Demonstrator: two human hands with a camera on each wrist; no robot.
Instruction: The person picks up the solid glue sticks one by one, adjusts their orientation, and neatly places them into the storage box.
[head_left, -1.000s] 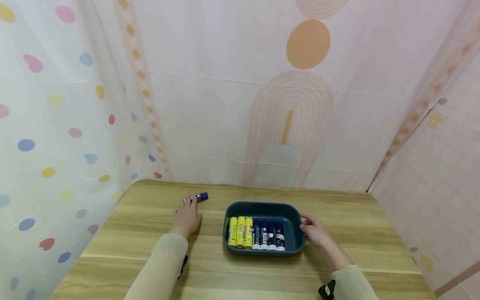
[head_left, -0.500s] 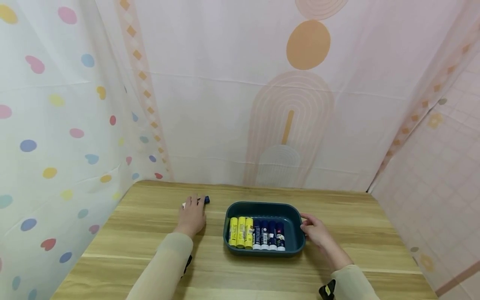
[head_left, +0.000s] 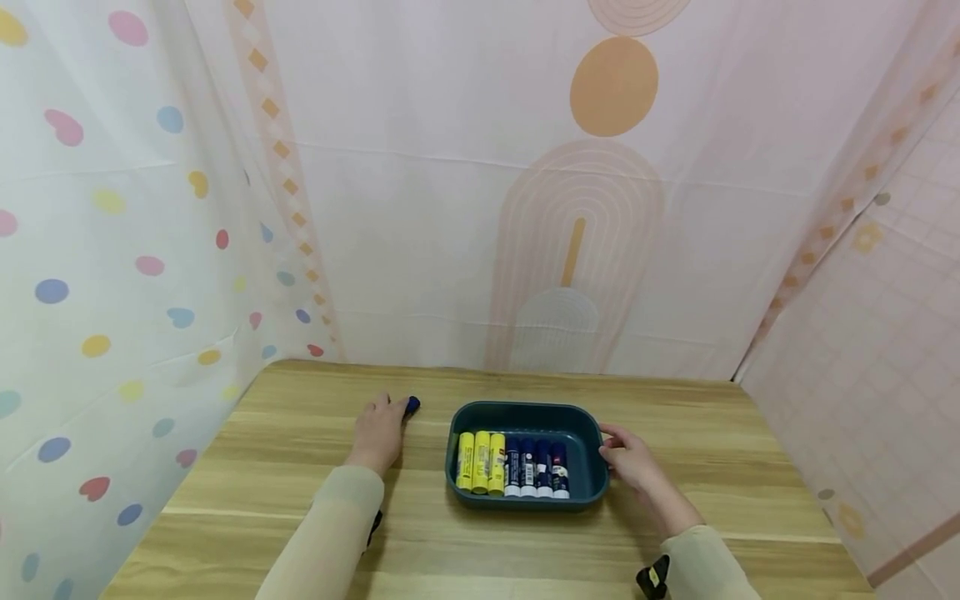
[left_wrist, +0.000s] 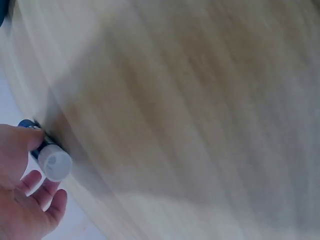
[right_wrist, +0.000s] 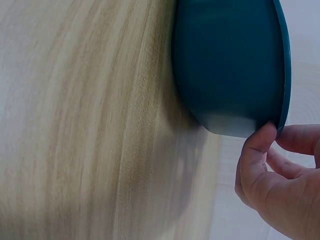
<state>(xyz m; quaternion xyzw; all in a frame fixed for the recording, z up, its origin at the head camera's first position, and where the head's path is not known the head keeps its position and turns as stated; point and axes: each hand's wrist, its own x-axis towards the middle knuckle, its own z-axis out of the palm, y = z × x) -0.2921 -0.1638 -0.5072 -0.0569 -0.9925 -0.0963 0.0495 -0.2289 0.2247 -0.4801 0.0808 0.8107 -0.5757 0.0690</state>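
My left hand point(head_left: 377, 435) pinches a dark blue glue stick point(head_left: 412, 406) near the back left of the table. The left wrist view shows my thumb on its side and its white end point(left_wrist: 56, 163) facing the camera; the head view hides most of it behind my fingers. My right hand point(head_left: 632, 461) holds the right rim of a dark teal tray point(head_left: 525, 505) between thumb and fingers. Three yellow glue sticks point(head_left: 481, 463) lie side by side at the left inside the tray. Several dark blue glue sticks with white ends point(head_left: 536, 468) continue that row.
Everything stands on a wood-grain table point(head_left: 450, 554). Behind it hangs a pale patterned curtain point(head_left: 420, 250), with a dotted curtain point(head_left: 150, 333) on the left and a checked one point(head_left: 885, 375) on the right.
My left hand has moved slightly right over the loose glue stick and now pinches it. The stick has turned, with its blue end tilted. My right hand stays on the tray.
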